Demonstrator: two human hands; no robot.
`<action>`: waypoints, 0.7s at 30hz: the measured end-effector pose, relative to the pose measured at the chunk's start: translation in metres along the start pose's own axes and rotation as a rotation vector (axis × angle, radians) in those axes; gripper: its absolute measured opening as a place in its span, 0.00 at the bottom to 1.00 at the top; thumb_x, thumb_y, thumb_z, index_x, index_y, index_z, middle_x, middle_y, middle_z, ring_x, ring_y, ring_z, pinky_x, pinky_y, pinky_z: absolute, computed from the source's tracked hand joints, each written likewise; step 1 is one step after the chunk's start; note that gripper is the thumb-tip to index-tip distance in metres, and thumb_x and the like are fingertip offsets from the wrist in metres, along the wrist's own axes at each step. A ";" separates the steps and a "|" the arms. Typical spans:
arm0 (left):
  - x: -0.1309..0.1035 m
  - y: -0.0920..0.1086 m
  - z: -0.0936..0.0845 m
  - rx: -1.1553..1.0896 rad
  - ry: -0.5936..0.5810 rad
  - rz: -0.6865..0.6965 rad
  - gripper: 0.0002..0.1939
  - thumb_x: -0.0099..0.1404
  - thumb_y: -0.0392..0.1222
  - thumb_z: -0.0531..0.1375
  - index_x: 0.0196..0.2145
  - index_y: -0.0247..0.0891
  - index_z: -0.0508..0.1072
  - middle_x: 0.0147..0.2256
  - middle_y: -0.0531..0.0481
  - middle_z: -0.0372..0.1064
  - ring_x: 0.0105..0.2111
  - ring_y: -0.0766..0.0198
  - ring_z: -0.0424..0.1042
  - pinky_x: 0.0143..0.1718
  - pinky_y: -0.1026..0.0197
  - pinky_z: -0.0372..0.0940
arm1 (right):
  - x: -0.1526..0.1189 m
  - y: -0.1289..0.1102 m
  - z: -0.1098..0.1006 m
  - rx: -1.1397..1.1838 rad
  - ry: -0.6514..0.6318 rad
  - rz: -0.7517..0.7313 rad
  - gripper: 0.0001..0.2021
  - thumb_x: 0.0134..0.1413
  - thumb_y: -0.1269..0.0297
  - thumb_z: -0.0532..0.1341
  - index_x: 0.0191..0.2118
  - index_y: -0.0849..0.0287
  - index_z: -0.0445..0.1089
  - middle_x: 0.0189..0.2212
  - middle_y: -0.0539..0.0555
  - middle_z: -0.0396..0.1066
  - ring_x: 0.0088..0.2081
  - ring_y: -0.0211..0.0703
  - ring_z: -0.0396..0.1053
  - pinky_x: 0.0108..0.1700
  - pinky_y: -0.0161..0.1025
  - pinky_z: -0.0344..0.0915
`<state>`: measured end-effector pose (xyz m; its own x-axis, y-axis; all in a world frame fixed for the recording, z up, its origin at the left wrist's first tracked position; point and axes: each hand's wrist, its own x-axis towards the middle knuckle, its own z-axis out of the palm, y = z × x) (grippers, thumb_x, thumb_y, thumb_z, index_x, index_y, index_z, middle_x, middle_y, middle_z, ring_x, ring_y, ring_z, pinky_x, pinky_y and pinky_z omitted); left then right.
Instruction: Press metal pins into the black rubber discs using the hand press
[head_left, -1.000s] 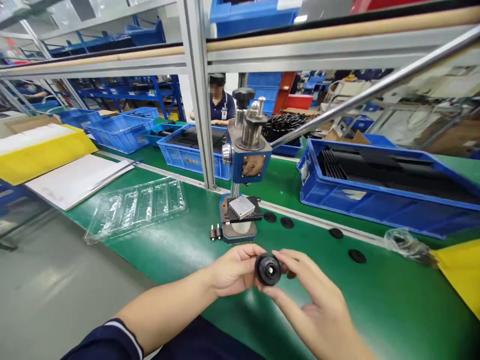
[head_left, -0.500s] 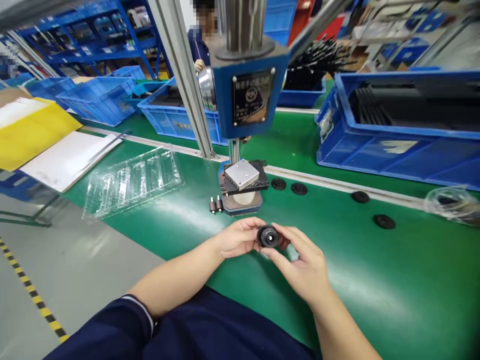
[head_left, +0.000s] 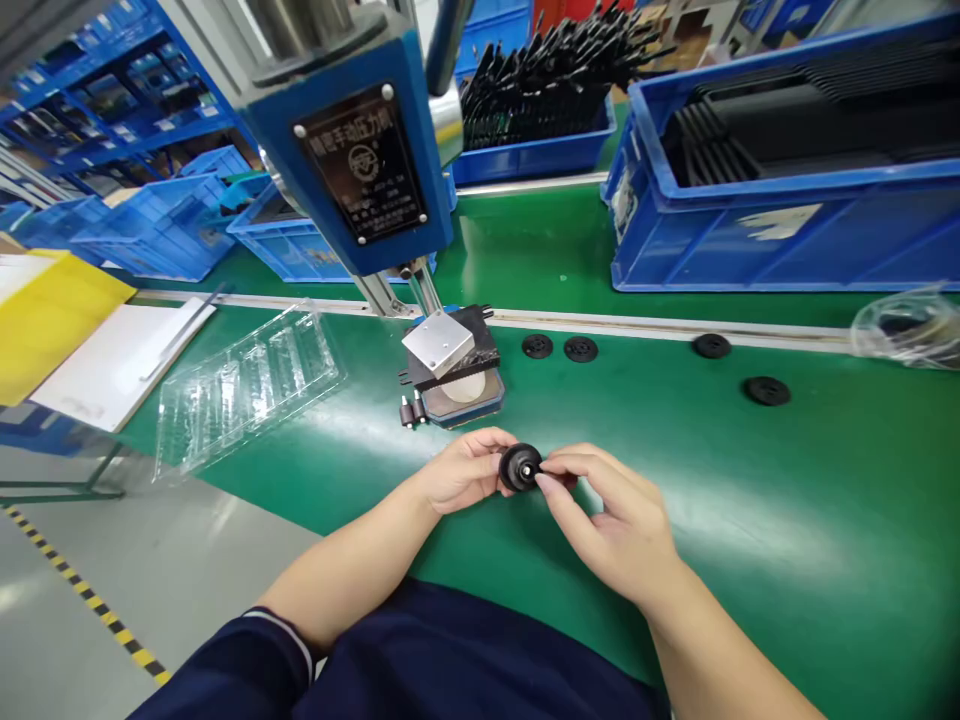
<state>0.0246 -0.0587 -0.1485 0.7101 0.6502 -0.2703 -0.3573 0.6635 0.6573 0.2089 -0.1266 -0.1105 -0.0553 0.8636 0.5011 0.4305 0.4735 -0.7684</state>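
A black wheel-like part (head_left: 520, 467) with a stepped hub and a small bright metal pin at its centre faces me above the green bench. My left hand (head_left: 466, 470) is closed on its left side, thumb in front and fingers behind. On the other side, my right hand (head_left: 611, 505) pinches at the hub's edge with thumb and index finger; its other fingers are curled. Behind my hands is a manual press (head_left: 367, 160). On its base lies a black finned block with a silver metal plate (head_left: 438, 343). Two small dark rollers with light pins (head_left: 407, 411) stand beside it.
Several black discs (head_left: 580, 349) lie flat on the bench behind and to the right. A clear plastic tray (head_left: 247, 385) is at the left, near a white board (head_left: 112, 365). Blue bins (head_left: 780, 235) of black parts line the back. A tubing coil (head_left: 911, 330) sits far right.
My view has shifted, and the press appears larger and further left. My right thumb and fingers have moved from around the wheel-like part to its right edge; my left hand keeps hold.
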 end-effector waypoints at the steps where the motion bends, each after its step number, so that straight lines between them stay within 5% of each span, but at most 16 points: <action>1: 0.000 0.000 0.000 0.005 0.001 0.003 0.16 0.53 0.42 0.71 0.37 0.34 0.75 0.32 0.49 0.73 0.28 0.67 0.72 0.28 0.66 0.65 | 0.000 0.000 0.000 0.002 -0.005 0.004 0.09 0.54 0.76 0.62 0.41 0.59 0.68 0.34 0.51 0.69 0.33 0.34 0.66 0.36 0.33 0.66; 10: -0.001 0.002 0.000 0.064 0.035 0.060 0.17 0.51 0.43 0.72 0.38 0.34 0.76 0.33 0.49 0.74 0.29 0.68 0.72 0.30 0.66 0.64 | 0.000 0.003 -0.001 0.033 -0.046 0.080 0.05 0.56 0.73 0.62 0.39 0.58 0.68 0.32 0.49 0.69 0.29 0.32 0.65 0.32 0.32 0.64; 21: 0.001 0.002 -0.001 0.171 0.075 0.088 0.18 0.52 0.44 0.72 0.38 0.33 0.77 0.34 0.47 0.74 0.30 0.67 0.71 0.31 0.65 0.63 | -0.001 0.003 0.001 0.049 -0.056 0.338 0.05 0.57 0.65 0.60 0.32 0.59 0.71 0.21 0.48 0.68 0.22 0.33 0.65 0.25 0.31 0.64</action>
<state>0.0239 -0.0566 -0.1481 0.6309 0.7332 -0.2538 -0.3034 0.5342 0.7890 0.2094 -0.1257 -0.1141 0.0329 0.9807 0.1929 0.3891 0.1652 -0.9063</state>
